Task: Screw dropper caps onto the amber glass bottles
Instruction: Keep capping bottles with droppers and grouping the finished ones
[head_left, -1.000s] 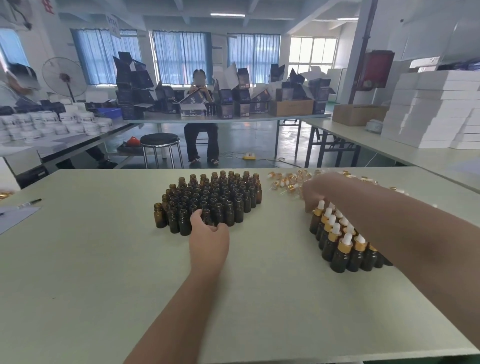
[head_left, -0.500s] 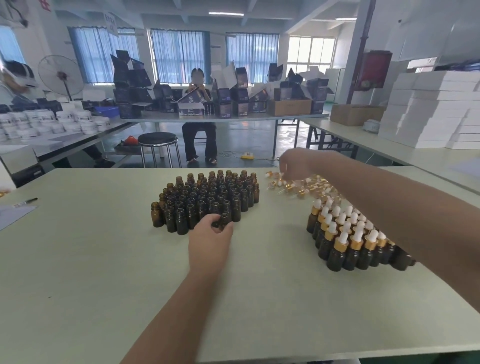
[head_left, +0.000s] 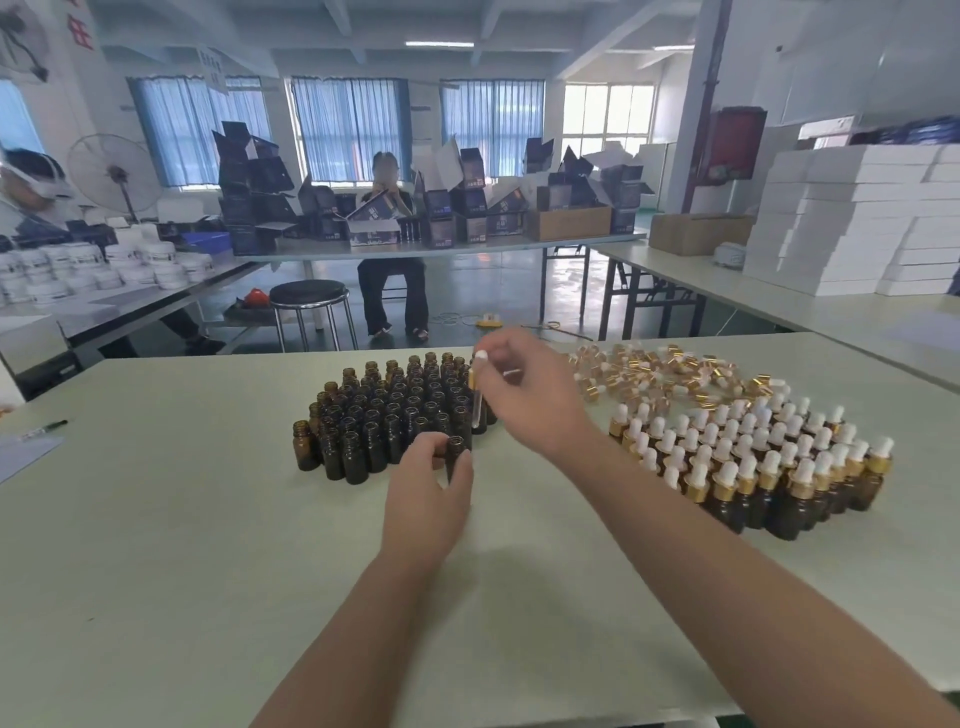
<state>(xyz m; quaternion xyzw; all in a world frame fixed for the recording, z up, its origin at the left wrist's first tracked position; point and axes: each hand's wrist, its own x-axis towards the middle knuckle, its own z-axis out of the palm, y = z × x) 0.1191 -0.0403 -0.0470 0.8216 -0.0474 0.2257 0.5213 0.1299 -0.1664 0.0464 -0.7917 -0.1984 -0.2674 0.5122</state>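
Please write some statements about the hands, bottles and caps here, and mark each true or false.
1. The left hand holds an uncapped amber bottle. True.
2. The right hand is empty. False: it pinches a dropper cap, pipette pointing down.
3. That cap is screwed onto the held bottle. False: it hangs above it, apart.
4. The capped bottles stand right of the uncapped cluster. True.
5. The loose caps lie at the near edge of the table. False: they lie at the far side.
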